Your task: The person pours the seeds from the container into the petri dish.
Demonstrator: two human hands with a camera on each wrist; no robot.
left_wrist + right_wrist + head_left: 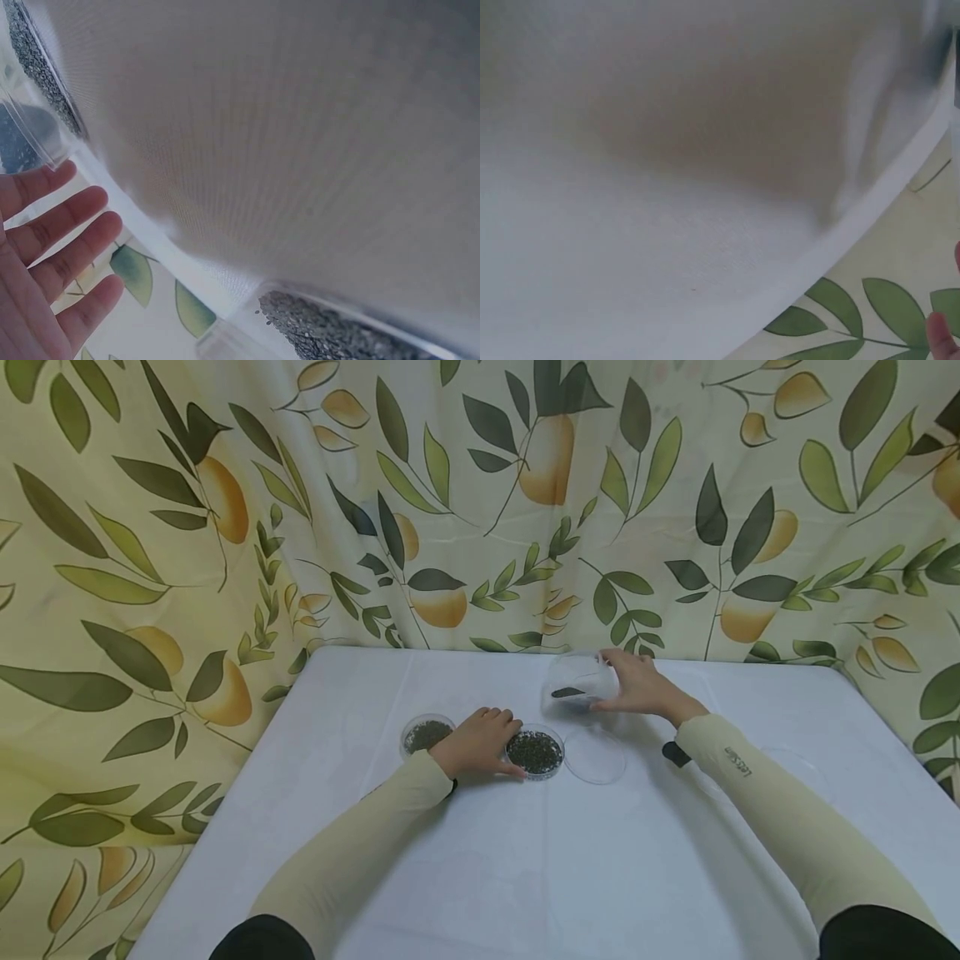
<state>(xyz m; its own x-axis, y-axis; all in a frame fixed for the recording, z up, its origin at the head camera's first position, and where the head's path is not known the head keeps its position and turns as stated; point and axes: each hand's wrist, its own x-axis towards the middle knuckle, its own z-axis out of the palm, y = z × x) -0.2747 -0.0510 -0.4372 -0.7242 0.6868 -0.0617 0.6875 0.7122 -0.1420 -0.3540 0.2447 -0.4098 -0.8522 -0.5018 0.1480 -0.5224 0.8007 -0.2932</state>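
My left hand point(480, 743) rests at the left side of a clear round dish point(537, 777) filled with dark, seed-like grains point(535, 750). Its fingers lie straight in the left wrist view, one tip touching the clear rim point(58, 159). With fingers and thumb, my right hand point(643, 687) grips a clear tilted jar point(577, 670), raised behind the dishes. A small dark heap of grains point(567, 692) shows inside it. Another dish point(405, 745) of dark grains point(426, 735) is partly hidden by my left hand. Only fingertips of the right hand point(941, 337) enter the right wrist view.
Right of the middle dish lies a clear round lid point(596, 758), close beside its rim. Another faint clear disc point(797, 764) lies farther right, beyond my right forearm. The white-covered table point(480, 877) ends at a leaf-and-fruit curtain point(480, 527).
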